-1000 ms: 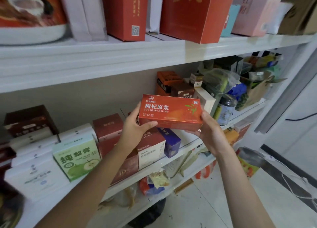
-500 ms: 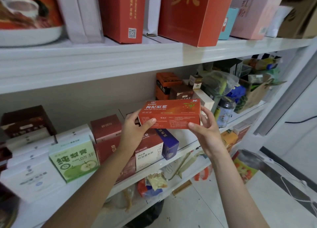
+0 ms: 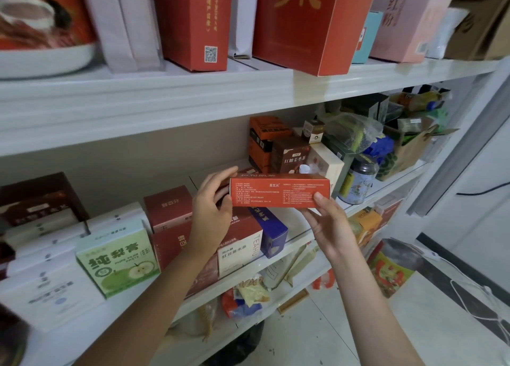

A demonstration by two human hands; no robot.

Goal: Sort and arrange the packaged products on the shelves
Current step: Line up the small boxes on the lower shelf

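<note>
Head view: the red box (image 3: 280, 190) is held level in the air above the front of the middle shelf (image 3: 299, 237), its fine-print panel facing the camera. The left hand (image 3: 211, 203) grips its left end, fingers curled round. The right hand (image 3: 328, 222) holds its right end, thumb pressed on the facing panel. A blue box (image 3: 271, 233) stands on the middle shelf.

Bare left hand (image 3: 211, 204) and right hand (image 3: 329, 223)

Left hand (image 3: 211, 200) and right hand (image 3: 328, 222) hold a red box (image 3: 278, 190); shelf (image 3: 165, 101) above.
</note>
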